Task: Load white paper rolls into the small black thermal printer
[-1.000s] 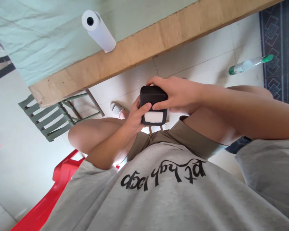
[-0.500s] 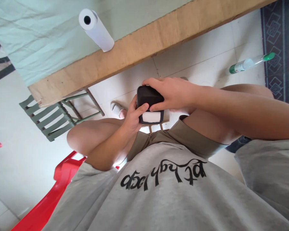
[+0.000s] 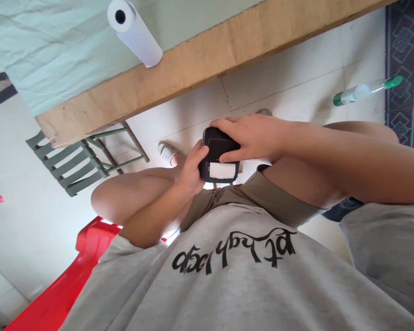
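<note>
1. Far left of the grip: a green slatted chair (image 3: 69, 168) on the pale floor and, nearer the body, a red plastic chair (image 3: 65, 285).
2. Up and left of the grip: a white paper roll (image 3: 134, 32) lying on the table's green cloth (image 3: 55, 55), near the wooden table edge (image 3: 200, 59).
3. At the grip: the left hand (image 3: 189, 172) clasps the left side of a small black printer (image 3: 219, 154), thumb pressed on its top; a white paper strip (image 3: 222, 171) shows at its near face.
4. On the printer: the right hand (image 3: 255, 138) closes over its top and far side, so both hands are clamped on it above the lap.
5. Right of the grip: a bare knee, then open tiled floor with a green-capped bottle (image 3: 365, 90) beside a patterned rug (image 3: 403, 69).
</note>
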{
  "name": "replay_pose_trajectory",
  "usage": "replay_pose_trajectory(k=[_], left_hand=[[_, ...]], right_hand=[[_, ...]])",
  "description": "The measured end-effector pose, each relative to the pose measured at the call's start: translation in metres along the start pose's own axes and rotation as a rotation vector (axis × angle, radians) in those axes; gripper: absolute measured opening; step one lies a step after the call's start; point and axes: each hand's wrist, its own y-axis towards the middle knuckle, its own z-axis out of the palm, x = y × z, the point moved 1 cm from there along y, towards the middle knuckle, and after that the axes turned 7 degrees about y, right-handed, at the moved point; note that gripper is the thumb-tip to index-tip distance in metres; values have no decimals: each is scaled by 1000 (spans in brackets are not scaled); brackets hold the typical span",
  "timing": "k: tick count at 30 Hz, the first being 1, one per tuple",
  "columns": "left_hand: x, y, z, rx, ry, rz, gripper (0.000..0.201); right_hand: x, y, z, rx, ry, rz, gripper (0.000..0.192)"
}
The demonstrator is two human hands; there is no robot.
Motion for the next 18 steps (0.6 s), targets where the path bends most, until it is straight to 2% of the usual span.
replay_pose_trajectory(k=[4, 7, 14, 18], left_hand=[[-2, 1, 7, -63, -66, -14, 34], [-2, 1, 10, -132, -101, -53, 29], [1, 9, 6, -243, -96, -38, 34], [2, 19, 2, -239, -98, -45, 39]], right_hand=[[-4, -1, 0, -27, 9, -20, 82], [-5, -2, 1, -56, 44, -36, 82], [-6, -3, 5, -201, 50, -217, 70], [-8, 0, 8, -189, 51, -225, 71]])
